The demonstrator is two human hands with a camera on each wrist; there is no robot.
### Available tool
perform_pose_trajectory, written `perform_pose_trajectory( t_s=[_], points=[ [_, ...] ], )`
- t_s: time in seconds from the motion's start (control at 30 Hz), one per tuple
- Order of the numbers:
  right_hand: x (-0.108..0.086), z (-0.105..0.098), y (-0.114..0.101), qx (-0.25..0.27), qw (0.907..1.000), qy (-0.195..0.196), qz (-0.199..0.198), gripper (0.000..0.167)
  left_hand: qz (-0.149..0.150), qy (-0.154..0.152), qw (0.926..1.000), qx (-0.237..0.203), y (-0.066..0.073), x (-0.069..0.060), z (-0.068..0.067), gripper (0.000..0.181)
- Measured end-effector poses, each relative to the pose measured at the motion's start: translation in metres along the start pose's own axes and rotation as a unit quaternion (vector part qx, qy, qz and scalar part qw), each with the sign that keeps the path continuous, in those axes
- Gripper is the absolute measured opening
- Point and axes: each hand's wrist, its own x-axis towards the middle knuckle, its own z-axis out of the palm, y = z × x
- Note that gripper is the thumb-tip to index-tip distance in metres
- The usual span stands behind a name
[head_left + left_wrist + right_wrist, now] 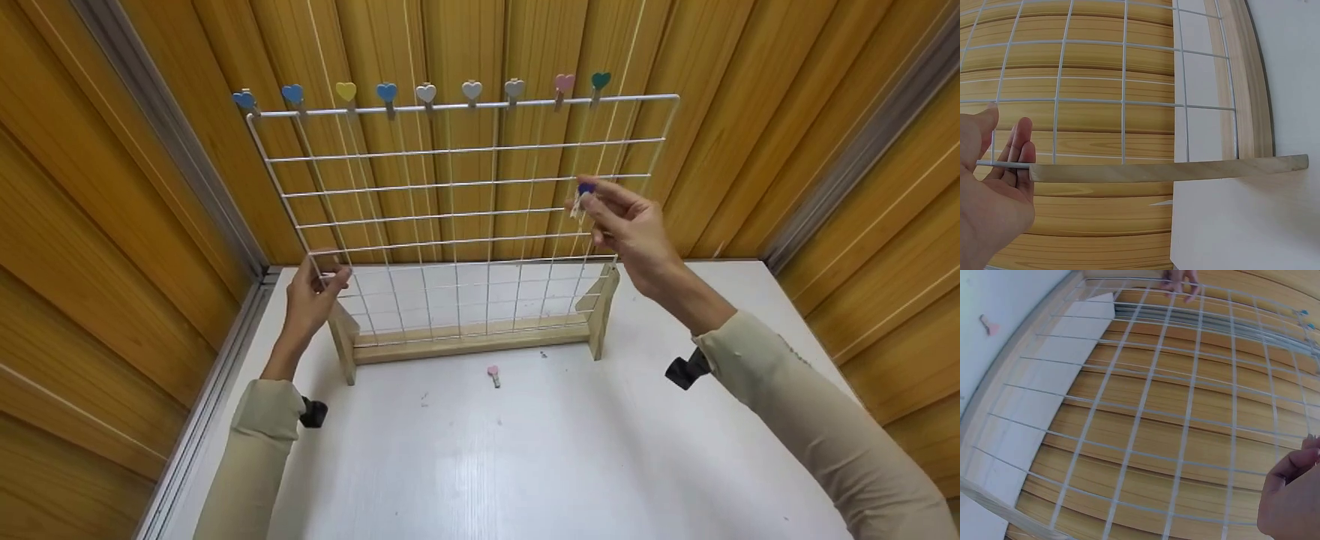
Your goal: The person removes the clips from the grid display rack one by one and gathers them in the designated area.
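Observation:
A white wire grid [450, 106] stands upright in a pale wooden stand [472, 349]. My left hand [306, 296] grips the grid's lower left edge; in the left wrist view, thumb and fingers of that hand [994, 211] curl round the edge wire, just by the stand's side post [1162, 171]. Between right thumb and fingers I pinch a dark blue heart clothespin [585, 189]. That right hand [637, 236] is raised before the grid's right part, below the top bar. In the right wrist view the hand [1292, 500] shows only partly, its clothespin mostly cut off.
Several heart clothespins line the top bar, from a blue one [244, 99] at left, past a yellow one [346, 91], to a green one [601, 80]. A pink clothespin [493, 375] lies on the white table [465, 465]. Wood-patterned walls [112, 262] surround it.

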Motion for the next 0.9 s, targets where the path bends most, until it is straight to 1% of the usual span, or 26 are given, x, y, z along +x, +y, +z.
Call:
perform_pose_trajectory(
  t_s=[0.1, 0.2, 0.3, 0.4, 0.47, 0.6, 0.7, 0.8, 0.9],
  points=[
    [-0.005, 0.004, 0.027, -0.022, 0.9993, -0.022, 0.02, 0.023, 0.001, 0.005, 1.0, 0.004, 0.0, 0.001, -0.003, 0.043],
    [-0.012, 0.005, 0.058, -0.042, 0.9974, -0.038, 0.045, 0.021, -0.002, 0.008, 1.0, -0.001, -0.001, 0.0, -0.003, 0.044],
    [-0.019, 0.003, 0.087, -0.077, 0.9945, -0.052, 0.048, 0.026, -0.004, 0.006, 0.9999, -0.01, -0.003, -0.001, 0.0, 0.045],
    [-0.027, 0.002, 0.112, -0.115, 0.9901, -0.066, 0.046, 0.03, -0.009, 0.005, 0.9998, -0.017, -0.005, -0.003, 0.002, 0.044],
    [-0.033, 0.002, 0.125, -0.136, 0.9857, -0.08, 0.06, 0.029, -0.01, 0.005, 0.9997, -0.02, -0.006, -0.004, 0.004, 0.042],
    [-0.043, 0.002, 0.152, -0.163, 0.9754, -0.108, 0.102, 0.027, -0.021, 0.004, 0.9995, -0.026, 0.014, -0.013, 0.002, 0.039],
    [-0.047, 0.001, 0.177, -0.182, 0.9687, -0.116, 0.123, 0.027, -0.036, -0.002, 0.9991, -0.024, 0.031, -0.019, 0.0, 0.036],
    [-0.051, -0.001, 0.203, -0.2, 0.9633, -0.112, 0.139, 0.029, -0.039, -0.005, 0.999, -0.023, 0.034, -0.018, -0.001, 0.035],
    [-0.055, -0.005, 0.227, -0.207, 0.9605, -0.101, 0.157, 0.028, -0.04, -0.005, 0.999, -0.022, 0.035, -0.017, 0.0, 0.034]
  ],
)
